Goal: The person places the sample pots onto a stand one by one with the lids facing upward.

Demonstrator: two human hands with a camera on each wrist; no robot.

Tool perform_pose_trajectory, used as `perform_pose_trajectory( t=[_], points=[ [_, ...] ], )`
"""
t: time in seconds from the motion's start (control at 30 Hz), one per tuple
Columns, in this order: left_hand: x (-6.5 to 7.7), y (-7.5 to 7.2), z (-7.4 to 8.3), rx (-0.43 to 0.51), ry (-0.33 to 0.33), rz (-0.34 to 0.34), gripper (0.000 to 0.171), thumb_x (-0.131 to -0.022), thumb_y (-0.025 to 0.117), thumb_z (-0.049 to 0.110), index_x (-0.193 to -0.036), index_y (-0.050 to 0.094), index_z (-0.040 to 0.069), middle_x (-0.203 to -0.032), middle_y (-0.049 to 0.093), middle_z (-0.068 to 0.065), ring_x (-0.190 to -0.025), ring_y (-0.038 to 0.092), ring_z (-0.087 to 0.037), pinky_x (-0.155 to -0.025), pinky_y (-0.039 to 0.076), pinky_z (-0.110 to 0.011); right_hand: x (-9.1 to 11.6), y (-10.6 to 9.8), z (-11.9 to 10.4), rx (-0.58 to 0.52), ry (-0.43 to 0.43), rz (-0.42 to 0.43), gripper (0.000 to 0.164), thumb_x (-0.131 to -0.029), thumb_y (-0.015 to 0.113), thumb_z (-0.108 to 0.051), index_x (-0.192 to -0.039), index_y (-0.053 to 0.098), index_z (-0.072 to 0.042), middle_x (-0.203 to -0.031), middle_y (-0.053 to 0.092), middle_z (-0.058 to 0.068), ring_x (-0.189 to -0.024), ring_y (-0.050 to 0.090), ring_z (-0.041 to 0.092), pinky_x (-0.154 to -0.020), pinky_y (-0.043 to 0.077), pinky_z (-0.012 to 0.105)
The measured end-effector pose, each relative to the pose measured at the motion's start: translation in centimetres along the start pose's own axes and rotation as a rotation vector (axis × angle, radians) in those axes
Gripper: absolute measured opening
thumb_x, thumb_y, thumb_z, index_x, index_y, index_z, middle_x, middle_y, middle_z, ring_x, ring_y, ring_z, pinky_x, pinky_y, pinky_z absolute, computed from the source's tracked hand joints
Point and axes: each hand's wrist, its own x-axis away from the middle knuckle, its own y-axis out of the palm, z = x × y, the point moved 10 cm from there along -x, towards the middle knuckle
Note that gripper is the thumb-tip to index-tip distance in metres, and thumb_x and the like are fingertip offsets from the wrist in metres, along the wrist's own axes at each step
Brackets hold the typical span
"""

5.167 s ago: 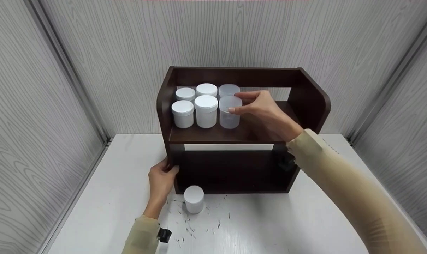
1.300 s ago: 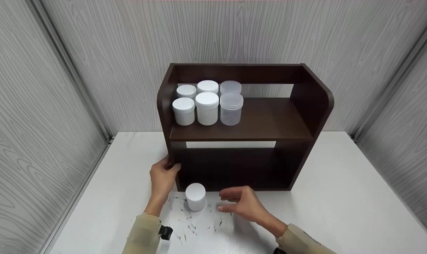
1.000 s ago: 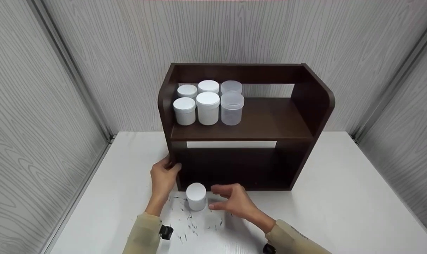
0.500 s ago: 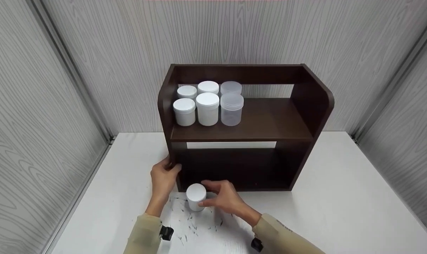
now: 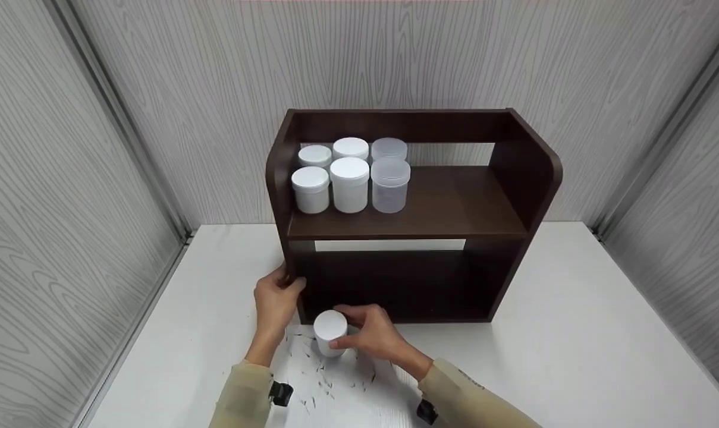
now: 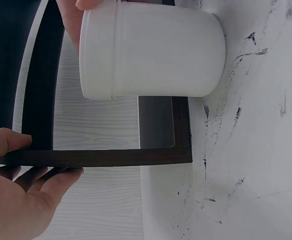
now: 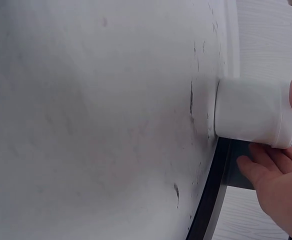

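Observation:
A lidded white plastic jar point(image 5: 329, 333) stands upright on the white table, just before the lower left front edge of a dark brown two-tier shelf point(image 5: 430, 226). My right hand point(image 5: 374, 336) holds the jar from its right side, thumb at the front and fingers behind, near the lid. Up close, the right wrist view has the jar point(image 7: 251, 111) between thumb and fingers of my right hand point(image 7: 281, 190). With my left hand point(image 5: 275, 300) I grip the shelf's left side panel, thumb inside and fingers outside; the left wrist view shows this hand point(image 6: 21, 195) on the panel's edge.
On the upper tier stand white lidded jars, one of them a front jar point(image 5: 349, 187), in two rows at the left. Right of them are two translucent jars, the front translucent jar point(image 5: 389, 187) fully visible. Dark scuffs mark the table point(image 5: 543, 368). Grey wood-grain walls enclose it.
My right hand came down from the translucent jars on the upper tier, moved left over the table and closed on the white jar. My left hand has stayed on the side panel.

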Motion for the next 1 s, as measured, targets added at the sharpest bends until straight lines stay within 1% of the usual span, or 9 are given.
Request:
perform_pose_trajectory(
  t=[0.17, 0.3, 0.43, 0.57, 0.67, 0.73, 0.83, 1.0],
  points=[
    [0.2, -0.1, 0.0, 0.002, -0.001, 0.009, 0.048, -0.094, 0.069, 0.002, -0.14, 0.06, -0.01, -0.127, 0.069, -0.029, -0.115, 0.07, -0.037, -0.085, 0.057, -0.027, 0.7, -0.4, 0.2, -0.025, 0.011, -0.006, 0.071, -0.075, 0.097, -0.01, -0.137, 0.066, 0.004, -0.137, 0.068, 0.015, -0.127, 0.063, 0.033, -0.105, 0.052, 0.043],
    [0.2, -0.1, 0.0, 0.0, -0.005, 0.008, 0.047, -0.094, 0.069, 0.002, -0.139, 0.061, -0.01, -0.127, 0.069, -0.028, -0.115, 0.07, -0.037, -0.086, 0.057, -0.028, 1.2, -0.6, 0.0, -0.046, 0.018, -0.026, 0.072, -0.074, 0.097, -0.006, -0.137, 0.065, 0.007, -0.137, 0.067, 0.016, -0.128, 0.062, 0.035, -0.106, 0.051, 0.045],
    [0.2, 0.0, 0.0, 0.0, -0.001, 0.006, 0.047, -0.095, 0.069, 0.003, -0.14, 0.061, -0.01, -0.127, 0.069, -0.028, -0.115, 0.069, -0.037, -0.087, 0.058, -0.029, 1.2, -0.5, -0.1, -0.056, 0.017, -0.038, 0.071, -0.075, 0.096, -0.006, -0.138, 0.065, 0.006, -0.137, 0.067, 0.016, -0.127, 0.064, 0.033, -0.105, 0.051, 0.045],
    [0.2, 0.1, -0.1, -0.004, -0.006, 0.001, 0.049, -0.096, 0.069, 0.004, -0.141, 0.058, -0.011, -0.129, 0.068, -0.029, -0.118, 0.068, -0.038, -0.091, 0.059, -0.035, 1.3, -0.6, 0.0, -0.063, 0.029, -0.043, 0.069, -0.076, 0.096, -0.006, -0.137, 0.066, 0.005, -0.137, 0.067, 0.016, -0.126, 0.065, 0.031, -0.104, 0.053, 0.04],
    [0.3, 0.1, -0.2, -0.007, -0.013, 0.0, 0.051, -0.096, 0.068, 0.004, -0.142, 0.056, -0.013, -0.13, 0.067, -0.029, -0.118, 0.068, -0.039, -0.094, 0.058, -0.04, 1.8, -0.7, 0.2, -0.065, 0.04, -0.05, 0.068, -0.076, 0.095, -0.005, -0.137, 0.066, 0.006, -0.138, 0.067, 0.016, -0.128, 0.064, 0.032, -0.103, 0.053, 0.036],
    [0.3, 0.1, -0.2, -0.006, -0.01, -0.005, 0.051, -0.096, 0.068, 0.004, -0.142, 0.056, -0.013, -0.131, 0.066, -0.03, -0.118, 0.068, -0.039, -0.096, 0.057, -0.042, 2.1, -1.0, 0.2, -0.075, 0.041, -0.053, 0.068, -0.076, 0.095, -0.003, -0.137, 0.066, 0.007, -0.138, 0.066, 0.018, -0.128, 0.063, 0.034, -0.104, 0.053, 0.036],
    [0.2, 0.1, -0.1, -0.004, -0.009, -0.003, 0.05, -0.096, 0.069, 0.004, -0.142, 0.057, -0.012, -0.13, 0.067, -0.029, -0.117, 0.068, -0.038, -0.095, 0.057, -0.04, 2.8, -1.6, 0.2, -0.084, 0.04, -0.051, 0.068, -0.075, 0.095, -0.001, -0.136, 0.065, 0.008, -0.139, 0.065, 0.019, -0.13, 0.062, 0.035, -0.106, 0.051, 0.038],
    [0.1, 0.1, 0.0, 0.0, -0.016, 0.001, 0.051, -0.095, 0.07, 0.003, -0.141, 0.057, -0.012, -0.128, 0.068, -0.029, -0.114, 0.069, -0.038, -0.09, 0.058, -0.036, 4.1, -2.9, 0.4, -0.093, 0.044, -0.053, 0.068, -0.075, 0.094, 0.0, -0.137, 0.065, 0.007, -0.139, 0.065, 0.021, -0.131, 0.06, 0.037, -0.107, 0.05, 0.041]
  ],
)
